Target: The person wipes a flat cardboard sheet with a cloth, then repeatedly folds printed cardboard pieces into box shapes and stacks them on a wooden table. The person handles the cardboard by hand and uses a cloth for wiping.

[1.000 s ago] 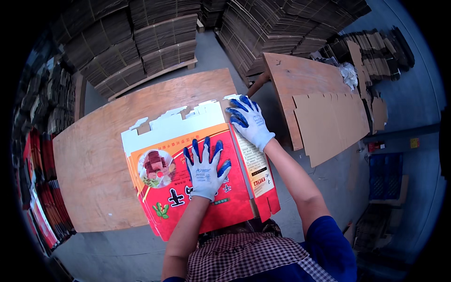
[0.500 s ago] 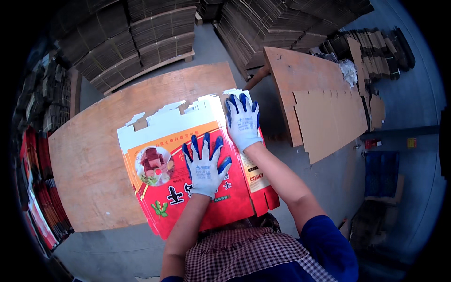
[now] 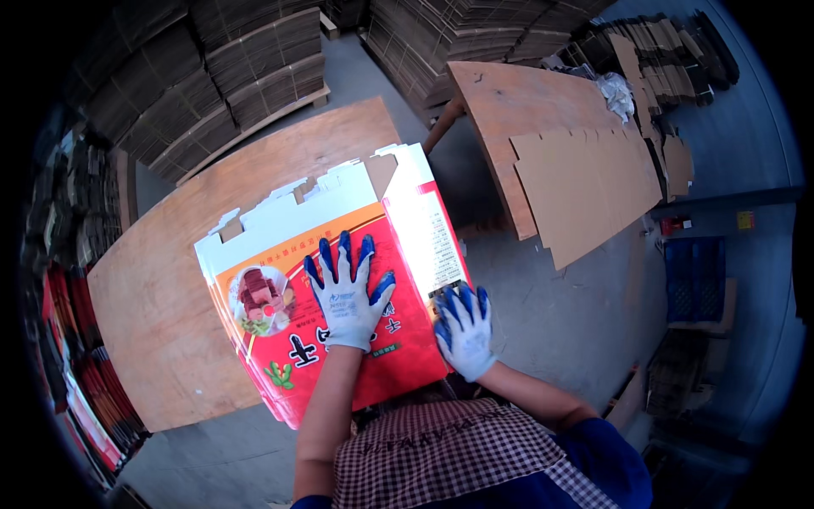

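Observation:
A stack of flattened, printed cardboard cartons (image 3: 254, 360) lies at the near right edge of the wooden table, red and orange with a food picture and white flaps staggered along the far side. My left hand (image 3: 348, 301), in a white glove with blue-coated fingertips, rests flat on the top carton with its fingers spread. My right hand (image 3: 466, 335), gloved the same way, is at the carton's right edge, near the bright side panel. Its fingers are stretched out along that edge, and nothing shows in its grip.
The wooden table (image 3: 161, 280) extends left. A second wooden table (image 3: 487, 136) at the right bears a plain brown cardboard sheet (image 3: 585, 187). Strapped cardboard stacks (image 3: 263, 51) stand behind on pallets. Folded red cartons (image 3: 93, 373) are piled at the far left. A blue crate (image 3: 695, 276) sits at right.
My right hand has come from the far right corner down to the near right edge. The right side panel now shows brighter. My left hand stays flat on the carton.

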A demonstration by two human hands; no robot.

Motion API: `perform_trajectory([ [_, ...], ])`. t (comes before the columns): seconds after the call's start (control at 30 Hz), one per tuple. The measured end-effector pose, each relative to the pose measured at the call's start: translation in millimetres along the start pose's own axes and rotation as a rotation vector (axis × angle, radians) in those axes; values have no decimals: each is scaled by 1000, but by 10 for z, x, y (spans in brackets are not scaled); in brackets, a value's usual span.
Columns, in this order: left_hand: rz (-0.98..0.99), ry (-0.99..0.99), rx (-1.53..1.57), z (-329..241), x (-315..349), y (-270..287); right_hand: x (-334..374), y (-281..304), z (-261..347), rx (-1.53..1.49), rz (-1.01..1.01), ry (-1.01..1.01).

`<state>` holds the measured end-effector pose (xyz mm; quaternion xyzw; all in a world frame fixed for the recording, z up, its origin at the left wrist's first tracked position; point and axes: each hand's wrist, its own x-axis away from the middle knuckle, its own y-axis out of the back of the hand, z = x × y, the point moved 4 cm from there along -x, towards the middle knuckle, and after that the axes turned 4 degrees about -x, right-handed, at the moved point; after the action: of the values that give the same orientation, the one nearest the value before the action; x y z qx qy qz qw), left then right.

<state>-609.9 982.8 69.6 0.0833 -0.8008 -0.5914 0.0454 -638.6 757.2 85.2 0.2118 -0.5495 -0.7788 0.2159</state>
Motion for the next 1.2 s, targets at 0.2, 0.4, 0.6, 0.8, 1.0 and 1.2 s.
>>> perform_trajectory([
  [0.2, -14, 2, -9, -12, 7, -33, 413, -60, -1905, 25, -120, -535],
  [0.4, -6, -3, -52, -33, 2, 8, -353, 110, -3226, 332, 307, -934],
  [0.6, 6, 22, -72, -25, 32, 5, -234, -56, -3567, 464, 617, -806],
  [0.8, -5, 2, -70, -123, 12, -47, 237, -118, -4016, 576, 302, -887],
  [1.0, -40, 22, 6, 12, 64, -43, -89, 422, -3492, 403, 398, -731],
  [1.2, -127, -116, 429, 374, 228, 55, -308, 2480, -2119, -14, -252, -537],
])
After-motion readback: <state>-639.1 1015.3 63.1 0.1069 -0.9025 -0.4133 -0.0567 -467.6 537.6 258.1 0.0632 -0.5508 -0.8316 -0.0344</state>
